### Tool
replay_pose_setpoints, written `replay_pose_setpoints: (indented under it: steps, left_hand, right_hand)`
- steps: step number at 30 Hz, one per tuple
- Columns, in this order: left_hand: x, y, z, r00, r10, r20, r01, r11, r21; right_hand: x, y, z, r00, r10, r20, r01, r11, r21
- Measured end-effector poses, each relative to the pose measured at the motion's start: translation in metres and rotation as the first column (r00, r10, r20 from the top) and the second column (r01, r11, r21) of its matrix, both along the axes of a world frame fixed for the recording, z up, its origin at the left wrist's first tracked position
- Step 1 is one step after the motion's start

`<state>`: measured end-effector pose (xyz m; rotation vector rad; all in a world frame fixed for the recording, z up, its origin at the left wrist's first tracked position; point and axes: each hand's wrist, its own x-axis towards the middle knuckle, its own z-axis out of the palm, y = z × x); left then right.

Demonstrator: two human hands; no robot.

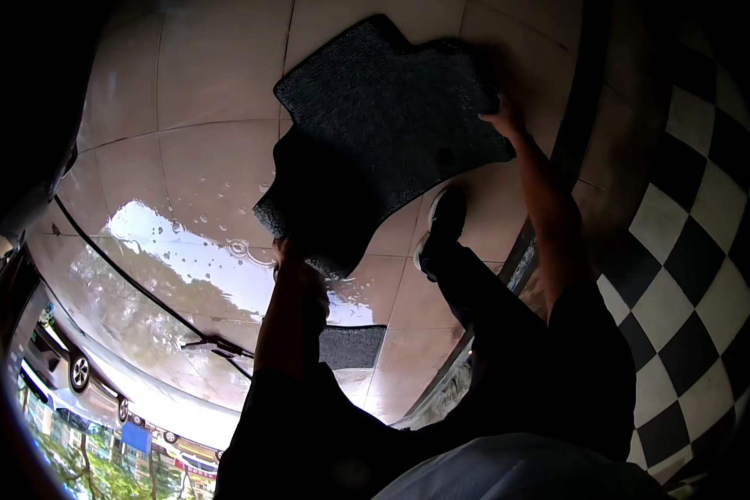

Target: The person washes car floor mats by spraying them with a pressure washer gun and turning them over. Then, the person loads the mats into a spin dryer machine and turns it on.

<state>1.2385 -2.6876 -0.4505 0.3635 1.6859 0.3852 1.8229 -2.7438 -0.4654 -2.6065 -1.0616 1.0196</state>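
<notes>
Left hand (295, 271) and right hand (507, 119) grasp a black, notched carpet mat (383, 117) between them, seemingly manoeuvring it; turning needs both.

A wet tan floor (217, 79) is shining in the daylight.
Big square tiles (112, 100) are lying in rows, and a puddle (162, 242) is mirroring bright light and dark shapes. A dark strip (577, 108) is running along one side. Past it, black and white squares (696, 258) are making checks. Outside, cars (79, 373) are standing near green trees (82, 460).
</notes>
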Motion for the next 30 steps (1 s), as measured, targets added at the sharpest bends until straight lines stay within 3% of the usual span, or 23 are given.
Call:
replay_pose_setpoints:
  steps: [1, 2, 3, 4, 5, 6, 7, 9, 11, 13, 14, 17, 18, 20, 21, 22, 23, 24, 25, 26, 27, 28, 30]
  left_hand:
    - [0.004, -0.007, -0.004, 0.998, -0.031, -0.052, 0.034, 0.996, 0.076]
    - [0.0, -0.019, -0.019, 0.992, -0.057, -0.111, 0.073, 0.986, 0.149]
    - [-0.003, -0.026, -0.03, 0.964, -0.213, -0.16, 0.254, 0.915, 0.314]
    - [0.031, -0.021, 0.013, 0.953, -0.193, -0.234, 0.272, 0.887, 0.373]
    - [0.083, -0.011, 0.078, 0.938, -0.168, -0.304, 0.293, 0.853, 0.433]
    - [0.111, 0.01, 0.123, 0.87, -0.32, -0.376, 0.445, 0.838, 0.316]
    - [0.133, 0.026, 0.165, 0.779, -0.459, -0.428, 0.575, 0.795, 0.194]
    - [0.151, 0.038, 0.247, 0.753, -0.529, -0.392, 0.634, 0.742, 0.217]
    - [0.163, 0.049, 0.336, 0.84, -0.51, -0.187, 0.543, 0.793, 0.277]
    - [0.164, 0.05, 0.42, 0.896, -0.384, 0.222, 0.326, 0.909, 0.26]
    - [0.161, 0.045, 0.444, 0.799, -0.6, -0.037, 0.566, 0.729, 0.385]
    - [0.134, 0.036, 0.471, 0.544, -0.759, -0.357, 0.762, 0.269, 0.589]
    - [0.131, 0.037, 0.487, 0.446, -0.757, -0.477, 0.801, 0.1, 0.591]
    - [0.132, 0.028, 0.541, 0.286, -0.718, -0.634, 0.801, -0.184, 0.57]
    - [0.141, 0.015, 0.592, 0.27, -0.744, -0.611, 0.795, -0.186, 0.578]
    - [0.146, -0.004, 0.632, 0.19, -0.726, -0.66, 0.745, -0.332, 0.579]
    - [0.145, -0.023, 0.668, 0.113, -0.695, -0.71, 0.674, -0.471, 0.568]
    - [0.158, -0.05, 0.7, 0.005, -0.659, -0.752, 0.551, -0.626, 0.552]
    - [0.164, -0.075, 0.735, -0.087, -0.654, -0.752, 0.484, -0.687, 0.542]
    - [0.166, -0.099, 0.763, -0.18, -0.636, -0.75, 0.416, -0.74, 0.528]
    - [0.171, -0.126, 0.784, -0.266, -0.608, -0.748, 0.342, -0.785, 0.517]
    - [0.176, -0.147, 0.795, -0.24, -0.573, -0.783, 0.203, -0.819, 0.537]
    - [0.186, -0.193, 0.841, -0.378, -0.61, -0.696, 0.107, -0.776, 0.622]
  right_hand:
    - [-0.021, 0.001, 0.029, 0.999, 0.048, -0.007, -0.047, 0.995, 0.084]
    - [-0.053, 0.004, 0.064, 0.976, 0.18, 0.122, -0.201, 0.96, 0.193]
    - [-0.089, 0.004, 0.1, 0.971, 0.239, 0.015, -0.235, 0.94, 0.247]
    - [-0.132, 0.01, 0.147, 0.944, 0.328, 0.031, -0.325, 0.914, 0.242]
    - [-0.175, 0.013, 0.185, 0.935, 0.316, -0.16, -0.257, 0.916, 0.307]
    - [-0.219, 0.013, 0.227, 0.943, 0.332, 0.02, -0.303, 0.833, 0.463]
    - [-0.252, 0.017, 0.261, 0.93, 0.368, 0.001, -0.334, 0.845, 0.417]
    - [-0.306, 0.016, 0.322, 0.955, 0.295, -0.019, -0.243, 0.821, 0.516]
    - [-0.323, 0.021, 0.407, 0.967, 0.252, 0.017, -0.227, 0.836, 0.5]
    - [-0.345, 0.015, 0.464, 0.965, 0.2, 0.169, -0.26, 0.805, 0.533]
    - [-0.354, 0.011, 0.505, 0.972, 0.122, 0.198, -0.216, 0.79, 0.574]
    - [-0.393, -0.021, 0.578, 0.978, -0.016, 0.206, -0.102, 0.83, 0.548]
    - [-0.403, -0.032, 0.608, 0.992, -0.048, 0.113, -0.015, 0.865, 0.501]
    - [-0.434, -0.069, 0.653, 0.978, -0.204, 0.054, 0.132, 0.792, 0.597]
    - [-0.442, -0.087, 0.687, 0.957, -0.289, 0.025, 0.206, 0.737, 0.644]
    - [-0.44, -0.113, 0.732, 0.914, -0.292, -0.282, 0.389, 0.825, 0.409]
    - [-0.445, -0.149, 0.719, 0.751, -0.313, -0.582, 0.618, 0.644, 0.451]
    - [-0.43, -0.208, 0.699, 0.542, -0.452, -0.708, 0.832, 0.405, 0.379]
    - [-0.424, -0.252, 0.686, 0.549, -0.504, -0.666, 0.831, 0.248, 0.498]
    - [-0.416, -0.293, 0.672, 0.476, -0.614, -0.629, 0.871, 0.232, 0.433]
    - [-0.414, -0.321, 0.701, 0.29, -0.671, -0.682, 0.947, 0.102, 0.303]
    - [-0.413, -0.355, 0.682, 0.26, -0.583, -0.77, 0.945, -0.01, 0.327]
    - [-0.421, -0.4, 0.671, 0.17, -0.429, -0.887, 0.937, -0.208, 0.28]
